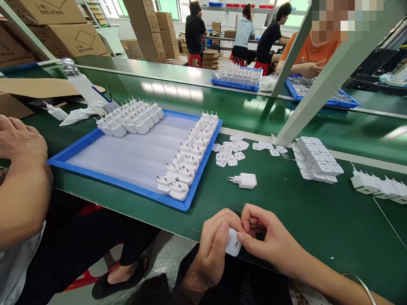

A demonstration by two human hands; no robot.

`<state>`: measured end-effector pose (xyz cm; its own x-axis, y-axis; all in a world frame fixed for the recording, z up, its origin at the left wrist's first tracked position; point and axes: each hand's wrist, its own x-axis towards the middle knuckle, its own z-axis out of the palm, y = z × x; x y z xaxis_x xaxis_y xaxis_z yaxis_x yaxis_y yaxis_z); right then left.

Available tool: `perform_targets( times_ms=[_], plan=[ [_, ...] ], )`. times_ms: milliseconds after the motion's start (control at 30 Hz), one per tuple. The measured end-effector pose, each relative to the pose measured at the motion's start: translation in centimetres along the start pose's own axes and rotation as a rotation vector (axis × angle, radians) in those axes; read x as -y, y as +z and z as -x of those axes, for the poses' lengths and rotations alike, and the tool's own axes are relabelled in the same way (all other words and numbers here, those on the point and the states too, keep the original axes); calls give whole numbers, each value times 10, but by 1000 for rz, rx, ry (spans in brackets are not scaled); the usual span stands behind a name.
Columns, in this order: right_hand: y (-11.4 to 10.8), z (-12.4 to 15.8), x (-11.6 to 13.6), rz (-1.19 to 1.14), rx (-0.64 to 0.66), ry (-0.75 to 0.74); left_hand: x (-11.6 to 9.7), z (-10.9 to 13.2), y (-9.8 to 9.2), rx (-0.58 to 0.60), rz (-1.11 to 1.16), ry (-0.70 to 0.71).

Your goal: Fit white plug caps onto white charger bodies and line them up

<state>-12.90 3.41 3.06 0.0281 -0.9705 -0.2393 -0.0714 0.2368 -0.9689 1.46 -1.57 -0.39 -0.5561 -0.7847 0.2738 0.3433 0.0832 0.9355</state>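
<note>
Near the table's front edge, a white plug charger (pixel 233 243) with grey lettering and a dark port slot is gripped in my left hand (pixel 212 250), its port face turned up. My right hand (pixel 269 235) is closed, thumb and fingertips pinched against the charger's upper right edge; whatever lies between them is too small to make out. Beyond my hands a single charger (pixel 247 181) rests on its side, pins pointing left. Several loose white pieces (pixel 231 149) shaped like charger faces are scattered behind it.
A blue tray (pixel 186 205) on the left holds rows of white chargers with pins up. At right stand stacked white blocks (pixel 318 159) and a row of chargers (pixel 378 185). A slanted metal post (pixel 321 91) rises behind. Another person's arm (pixel 23 182) is at far left.
</note>
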Motion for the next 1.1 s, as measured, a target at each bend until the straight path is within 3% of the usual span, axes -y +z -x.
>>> perform_targets(
  times_ms=[867, 1100],
  plan=[
    [-1, -1, 0, 68, -3, -80, 2, 2, -3, 6, 1, -18],
    [-12, 0, 7, -16, -58, -200, 4, 0, -3, -13, 38, -13]
  ],
)
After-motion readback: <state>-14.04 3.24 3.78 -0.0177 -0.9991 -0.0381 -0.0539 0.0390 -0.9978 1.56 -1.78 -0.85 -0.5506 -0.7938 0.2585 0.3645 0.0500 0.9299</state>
